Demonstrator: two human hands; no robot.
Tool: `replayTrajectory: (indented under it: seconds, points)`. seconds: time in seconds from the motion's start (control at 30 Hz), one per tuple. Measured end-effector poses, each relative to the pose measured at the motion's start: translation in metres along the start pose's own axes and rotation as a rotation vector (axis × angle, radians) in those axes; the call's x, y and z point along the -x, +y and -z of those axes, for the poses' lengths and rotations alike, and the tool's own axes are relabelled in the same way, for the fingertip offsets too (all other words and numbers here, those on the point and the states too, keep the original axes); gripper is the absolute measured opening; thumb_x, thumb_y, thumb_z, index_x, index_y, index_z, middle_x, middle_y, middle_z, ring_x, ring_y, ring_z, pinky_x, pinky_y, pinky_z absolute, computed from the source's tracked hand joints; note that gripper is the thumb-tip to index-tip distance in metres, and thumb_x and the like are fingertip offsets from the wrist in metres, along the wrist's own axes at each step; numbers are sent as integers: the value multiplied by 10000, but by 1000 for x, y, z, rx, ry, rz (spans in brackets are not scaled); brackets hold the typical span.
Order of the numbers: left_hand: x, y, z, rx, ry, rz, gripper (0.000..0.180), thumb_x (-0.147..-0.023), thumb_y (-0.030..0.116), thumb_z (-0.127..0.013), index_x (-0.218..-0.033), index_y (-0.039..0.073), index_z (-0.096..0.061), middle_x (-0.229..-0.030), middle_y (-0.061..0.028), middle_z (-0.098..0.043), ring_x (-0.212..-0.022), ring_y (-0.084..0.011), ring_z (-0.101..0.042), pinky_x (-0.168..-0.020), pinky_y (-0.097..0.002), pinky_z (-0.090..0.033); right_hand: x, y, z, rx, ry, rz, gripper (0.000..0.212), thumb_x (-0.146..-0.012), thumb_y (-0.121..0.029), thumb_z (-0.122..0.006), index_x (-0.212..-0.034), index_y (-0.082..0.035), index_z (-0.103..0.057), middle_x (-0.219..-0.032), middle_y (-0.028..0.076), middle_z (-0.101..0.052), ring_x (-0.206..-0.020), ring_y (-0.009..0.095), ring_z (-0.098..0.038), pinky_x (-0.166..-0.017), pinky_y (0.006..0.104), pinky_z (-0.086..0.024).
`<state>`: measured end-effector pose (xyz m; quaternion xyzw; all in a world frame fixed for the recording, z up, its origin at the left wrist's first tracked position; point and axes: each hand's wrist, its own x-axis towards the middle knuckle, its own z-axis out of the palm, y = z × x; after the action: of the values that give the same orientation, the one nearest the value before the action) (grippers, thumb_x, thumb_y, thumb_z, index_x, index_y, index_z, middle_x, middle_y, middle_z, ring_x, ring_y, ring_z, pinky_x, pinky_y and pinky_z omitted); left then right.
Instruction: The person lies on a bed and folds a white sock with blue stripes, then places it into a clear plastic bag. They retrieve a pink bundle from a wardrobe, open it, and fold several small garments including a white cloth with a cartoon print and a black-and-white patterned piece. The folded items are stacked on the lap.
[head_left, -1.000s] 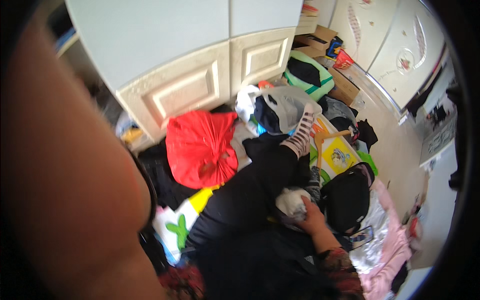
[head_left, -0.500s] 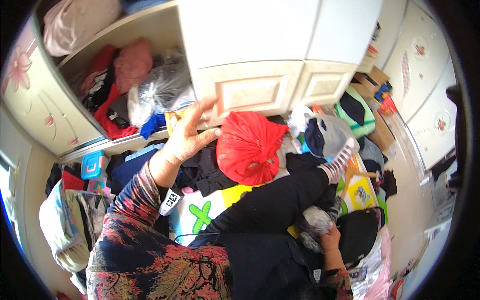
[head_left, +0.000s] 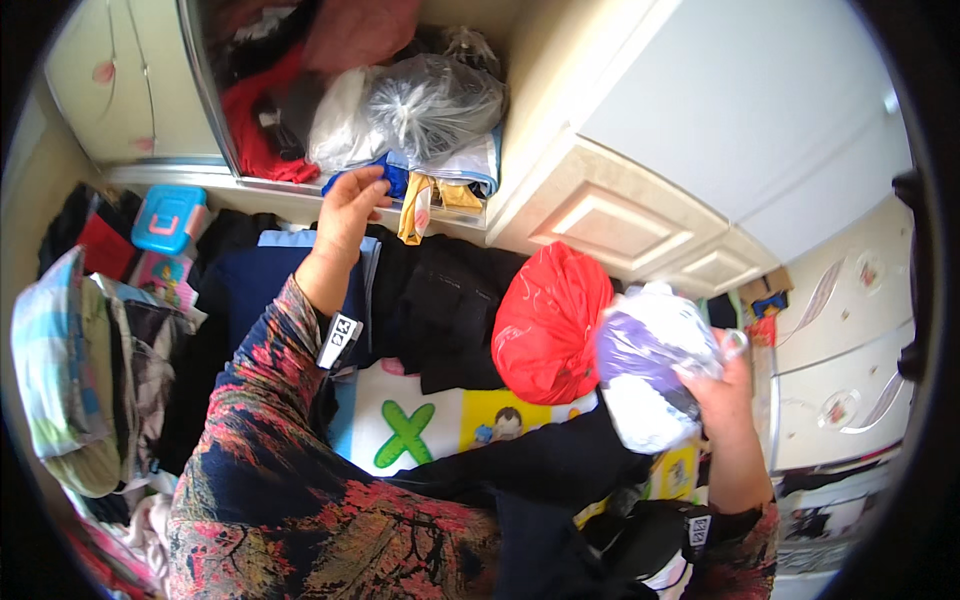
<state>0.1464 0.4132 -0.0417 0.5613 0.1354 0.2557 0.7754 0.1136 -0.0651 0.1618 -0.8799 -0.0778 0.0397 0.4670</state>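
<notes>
My right hand (head_left: 728, 392) grips the side of a tied plastic bag (head_left: 650, 365), through which white and purple cloth shows. That bag is held up against the right side of a knotted red plastic bag (head_left: 550, 325), which rests beside dark folded clothes (head_left: 437, 315). My left hand (head_left: 348, 213) is raised in front of the open cabinet, its fingers loosely bent and apart, with nothing in them. Just beyond its fingertips, blue cloth (head_left: 396, 182) and a yellow cloth (head_left: 415, 212) hang over the shelf edge.
Inside the cabinet sit a clear grey plastic bag (head_left: 425, 105) and red clothes (head_left: 268, 125). Left lie a blue lidded box (head_left: 168, 220) and stacked folded textiles (head_left: 75, 370). A patterned mat (head_left: 365, 410) lies under my black-clad leg (head_left: 540, 445). Cabinet doors (head_left: 625, 215) stand ahead right.
The view has swung left, toward the open cabinet. My right hand has lifted a plastic bag from low on the right up beside the red bag. My left hand has moved away from the red bag.
</notes>
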Motion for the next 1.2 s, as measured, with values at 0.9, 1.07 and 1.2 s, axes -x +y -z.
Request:
replayTrajectory:
  seconds: [0.9, 1.07, 1.2]
  points:
    - [-108, -9, 98, 353, 237, -3, 347, -927, 147, -656, -1256, 53, -600, -1103, -37, -666, -915, -109, -624, -772, -236, -461, -401, -220, -297, -238, 71, 225, 429, -868, -39, -701, -1258, 48, -545, -1200, 156, -647, -1048, 265, -633, -917, 373, -507]
    - [-106, -8, 107, 410, 277, 2, 359, -917, 114, -640, -1254, 0, -591, -1098, -83, -681, -904, -123, -628, -775, -237, -462, -478, -224, -273, 62, 271, 283, 469, -841, -69, -713, -1271, 39, -560, -1200, 174, -657, -1081, 292, -632, -931, 398, -508]
    - [-107, -9, 113, 456, 293, 17, 364, -918, 108, -631, -1257, -17, -581, -1102, -103, -687, -904, -128, -634, -777, -239, -467, -543, -243, -254, 932, 572, 608, 504, -893, -263, -668, -1278, 46, -566, -1234, 224, -645, -1074, 348, -655, -927, 444, -513]
